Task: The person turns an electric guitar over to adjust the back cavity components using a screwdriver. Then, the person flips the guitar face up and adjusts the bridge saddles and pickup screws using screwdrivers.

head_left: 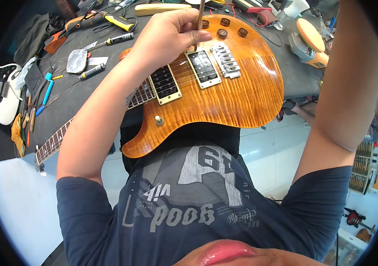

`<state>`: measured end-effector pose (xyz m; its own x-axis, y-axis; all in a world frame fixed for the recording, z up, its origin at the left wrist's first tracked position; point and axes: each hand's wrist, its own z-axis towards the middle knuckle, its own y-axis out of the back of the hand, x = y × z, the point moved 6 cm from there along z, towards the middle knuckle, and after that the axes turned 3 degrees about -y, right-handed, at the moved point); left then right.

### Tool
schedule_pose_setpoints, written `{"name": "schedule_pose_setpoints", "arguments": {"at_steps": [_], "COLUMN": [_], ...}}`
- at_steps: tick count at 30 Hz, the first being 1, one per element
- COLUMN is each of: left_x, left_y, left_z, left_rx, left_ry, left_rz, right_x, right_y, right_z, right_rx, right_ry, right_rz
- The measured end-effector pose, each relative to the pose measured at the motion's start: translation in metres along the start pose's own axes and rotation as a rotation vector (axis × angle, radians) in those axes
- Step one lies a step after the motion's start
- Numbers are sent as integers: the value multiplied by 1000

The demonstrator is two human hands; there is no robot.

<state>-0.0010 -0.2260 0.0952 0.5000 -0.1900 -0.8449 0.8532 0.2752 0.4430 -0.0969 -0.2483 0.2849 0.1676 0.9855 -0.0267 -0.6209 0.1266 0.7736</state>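
Observation:
An amber flame-top electric guitar (246,102) lies face up before me, its neck reaching to the lower left. My left hand (169,35) is closed around a slim, dark brown rod-like tool (201,15), held roughly upright. Its lower end meets the upper edge of the bridge pickup (204,68) and its cream ring; the tip is too small to make out. Beside it sit the metal bridge (226,61) and several dark knobs (222,33). Nearer the neck is a second pickup (166,84). My right arm (348,88) stretches up past the frame's top edge, so my right hand is out of view.
Screwdrivers (120,39), a blue-handled tool (45,95) and a grey flat piece (77,61) lie on the dark bench (113,57) at left. A white guitar body (5,95) is at far left. An orange sander (309,42) and cables stand at upper right. Another person's leg (302,111) shows beyond.

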Motion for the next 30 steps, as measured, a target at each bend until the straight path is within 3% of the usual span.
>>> {"name": "schedule_pose_setpoints", "arguments": {"at_steps": [5,6,12,21,24,27,30], "left_x": [-13,-17,-3,-3,-11,-26,-18], "left_y": [8,6,9,16,14,16,14], "left_z": [3,3,7,6,4,2,5], "left_rx": [-27,38,-34,3,-13,-62,-29], "left_ry": [-243,22,76,-35,103,-8,12], "left_rz": [-120,-181,-271,-130,-130,-289,-196], "right_x": [3,4,7,10,13,11,12], "right_y": [2,2,4,4,5,5,5], "right_z": [-2,-2,-3,-1,-1,-2,0], "right_rx": [4,7,11,19,23,29,36], "right_ry": [5,4,12,19,18,14,15], "right_rz": [-9,-9,-12,-26,-31,-29,-41]}}
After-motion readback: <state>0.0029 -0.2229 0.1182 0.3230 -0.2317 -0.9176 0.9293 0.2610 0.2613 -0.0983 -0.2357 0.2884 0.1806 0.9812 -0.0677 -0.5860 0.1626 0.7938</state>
